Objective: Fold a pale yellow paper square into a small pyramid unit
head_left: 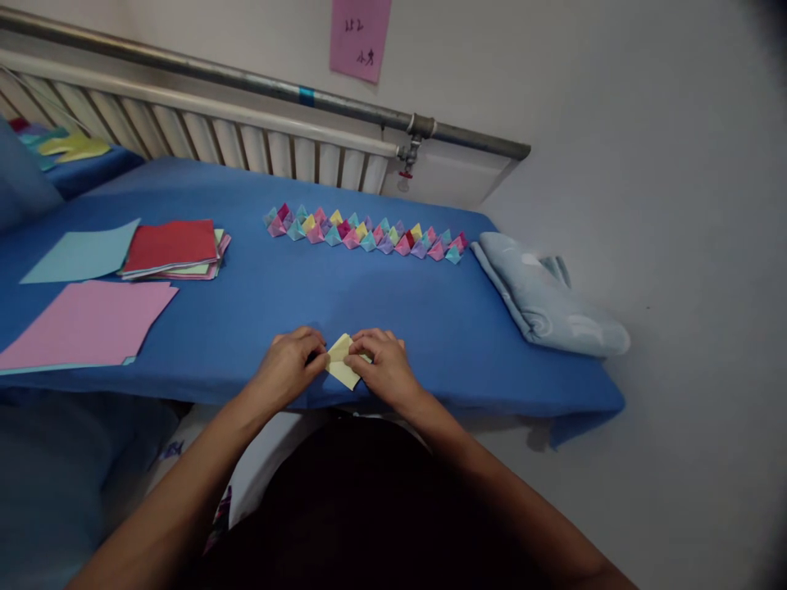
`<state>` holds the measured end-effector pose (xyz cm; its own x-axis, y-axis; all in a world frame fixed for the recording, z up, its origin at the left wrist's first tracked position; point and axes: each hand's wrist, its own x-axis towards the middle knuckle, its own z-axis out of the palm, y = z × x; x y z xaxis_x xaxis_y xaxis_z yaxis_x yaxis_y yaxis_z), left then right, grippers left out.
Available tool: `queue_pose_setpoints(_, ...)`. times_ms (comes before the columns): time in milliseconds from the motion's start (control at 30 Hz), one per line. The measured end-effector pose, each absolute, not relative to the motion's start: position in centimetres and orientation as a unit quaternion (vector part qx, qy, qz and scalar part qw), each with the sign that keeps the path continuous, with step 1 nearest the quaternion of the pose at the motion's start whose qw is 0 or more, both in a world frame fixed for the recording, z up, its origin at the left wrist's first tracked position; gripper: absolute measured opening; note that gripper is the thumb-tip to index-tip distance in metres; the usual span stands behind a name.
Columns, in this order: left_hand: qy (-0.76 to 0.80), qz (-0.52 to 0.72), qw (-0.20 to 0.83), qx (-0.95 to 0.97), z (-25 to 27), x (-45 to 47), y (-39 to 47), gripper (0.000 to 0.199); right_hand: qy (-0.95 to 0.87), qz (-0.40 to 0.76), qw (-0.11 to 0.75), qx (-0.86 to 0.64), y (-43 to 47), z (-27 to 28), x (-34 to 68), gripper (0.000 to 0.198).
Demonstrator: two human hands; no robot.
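Right hand [386, 367] pinches yellow paper [342, 373], apparently part-folded; left hand [288, 365] at paper's corner, grip unclear. Beyond paper: shapes [367, 242], folded. Left of paper: sheets [92, 324], unfolded.

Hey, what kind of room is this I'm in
Likely an indoor room used for papercraft, perhaps at home: a radiator runs along the wall, and stacked paper and folded paper pieces sit on blue cloth.

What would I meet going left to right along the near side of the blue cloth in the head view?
Pink sheets → left hand → yellow paper → right hand → folded blanket.
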<state>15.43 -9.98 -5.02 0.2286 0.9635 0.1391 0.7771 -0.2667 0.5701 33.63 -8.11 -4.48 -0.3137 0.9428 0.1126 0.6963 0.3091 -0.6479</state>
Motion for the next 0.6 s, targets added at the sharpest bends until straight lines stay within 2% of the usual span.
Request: queue_pose_setpoints(600, 0.652, 0.133, 0.140, 0.733, -3.7, 16.6, -10.1, 0.018, -0.770, 0.212, 0.248, -0.548, -8.3, -5.2, 33.1, 0.014)
